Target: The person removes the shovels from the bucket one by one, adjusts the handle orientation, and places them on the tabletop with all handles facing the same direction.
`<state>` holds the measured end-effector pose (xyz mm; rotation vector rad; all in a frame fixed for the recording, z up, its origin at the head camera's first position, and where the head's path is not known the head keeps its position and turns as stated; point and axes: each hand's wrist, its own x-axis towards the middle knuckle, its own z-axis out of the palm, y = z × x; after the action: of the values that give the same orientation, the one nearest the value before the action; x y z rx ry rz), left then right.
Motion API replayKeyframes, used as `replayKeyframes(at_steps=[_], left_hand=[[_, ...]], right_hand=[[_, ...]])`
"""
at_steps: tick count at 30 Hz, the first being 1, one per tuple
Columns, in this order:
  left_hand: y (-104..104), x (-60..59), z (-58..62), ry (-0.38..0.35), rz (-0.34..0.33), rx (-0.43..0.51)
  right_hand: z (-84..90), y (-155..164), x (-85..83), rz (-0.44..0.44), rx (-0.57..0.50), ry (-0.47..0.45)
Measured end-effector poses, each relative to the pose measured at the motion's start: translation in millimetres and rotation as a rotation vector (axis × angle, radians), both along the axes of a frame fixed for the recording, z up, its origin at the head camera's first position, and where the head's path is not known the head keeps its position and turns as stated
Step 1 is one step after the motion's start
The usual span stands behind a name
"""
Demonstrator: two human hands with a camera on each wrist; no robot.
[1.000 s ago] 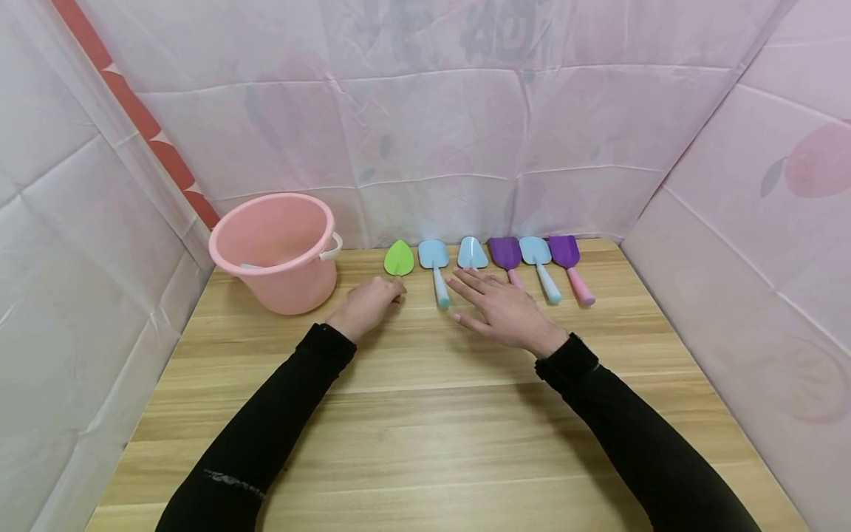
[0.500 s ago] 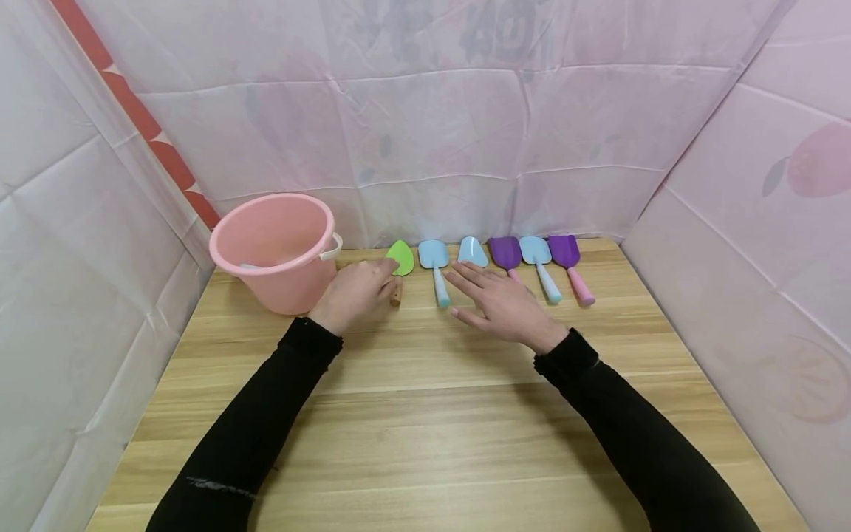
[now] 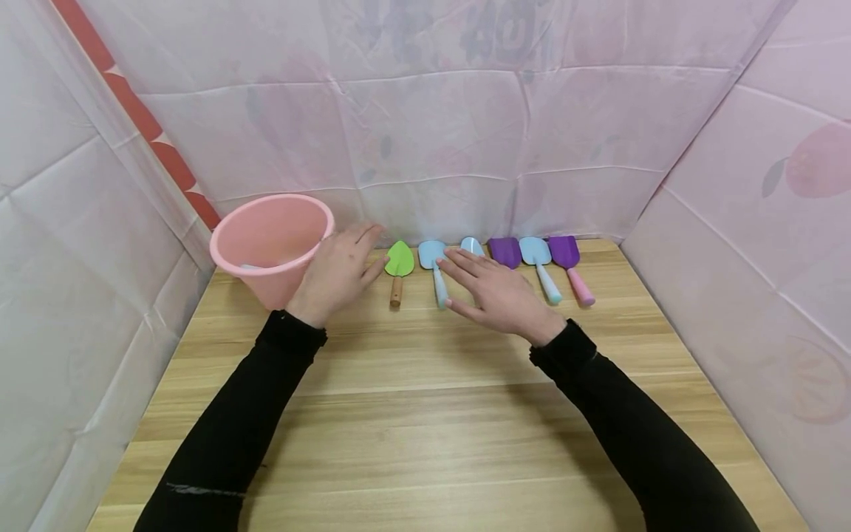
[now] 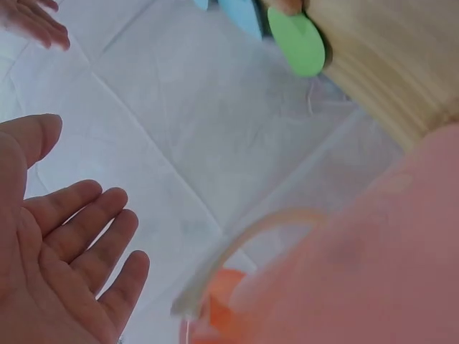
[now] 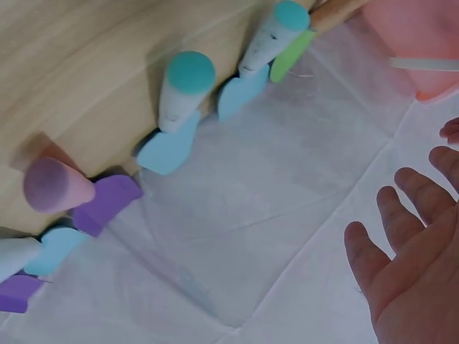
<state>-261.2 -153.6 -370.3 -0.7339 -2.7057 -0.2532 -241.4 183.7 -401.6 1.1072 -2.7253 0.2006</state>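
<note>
My left hand (image 3: 337,270) is raised beside the pink bucket (image 3: 266,236), covering its white handle in the head view. Its fingers are spread and hold nothing, as the left wrist view confirms. Just to its right lies a toy shovel with a green leaf-shaped blade (image 3: 400,258) and a brown handle (image 3: 396,292). My right hand (image 3: 495,292) hovers flat over the middle of the shovel row, fingers extended. Below it are a light blue shovel (image 3: 432,253), another blue one (image 3: 472,245) and a purple one (image 3: 505,252), their handles partly or wholly hidden.
Farther right lie another light blue shovel (image 3: 535,251) and a purple shovel with a pink handle (image 3: 565,252). A pale blue object (image 3: 250,267) shows inside the bucket. Pinkish sheets (image 3: 425,133) hang around the wooden table (image 3: 425,428).
My left hand has released the green shovel's handle, opened, and moved up and left to the bucket. The green shovel stays in the row. My right hand has shifted slightly left.
</note>
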Motion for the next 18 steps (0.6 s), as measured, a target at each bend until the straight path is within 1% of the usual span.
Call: replayKeyframes(at_steps=[3,5,11,14,18], left_hand=[[-8.3,-2.4,6.1,0.0,0.014,0.002],[-14.8,-3.4,9.9,-0.013,0.036,-0.002],[-35.2,-5.4,22.1,-0.095,0.108,-0.012],[-46.5,-6.1,27.6,-0.123,0.137,-0.022],[-62.4,-5.3,34.1,-0.154,0.156,-0.015]], right_hand=[[6.1,-2.7,0.6,0.011,-0.004,-0.001],[9.3,-4.9,0.7,0.017,-0.003,0.004],[18.6,-11.1,0.6,0.022,0.002,0.0],[22.1,-13.6,-0.8,0.022,0.009,-0.006],[27.1,-16.4,-2.6,0.024,0.021,-0.006]])
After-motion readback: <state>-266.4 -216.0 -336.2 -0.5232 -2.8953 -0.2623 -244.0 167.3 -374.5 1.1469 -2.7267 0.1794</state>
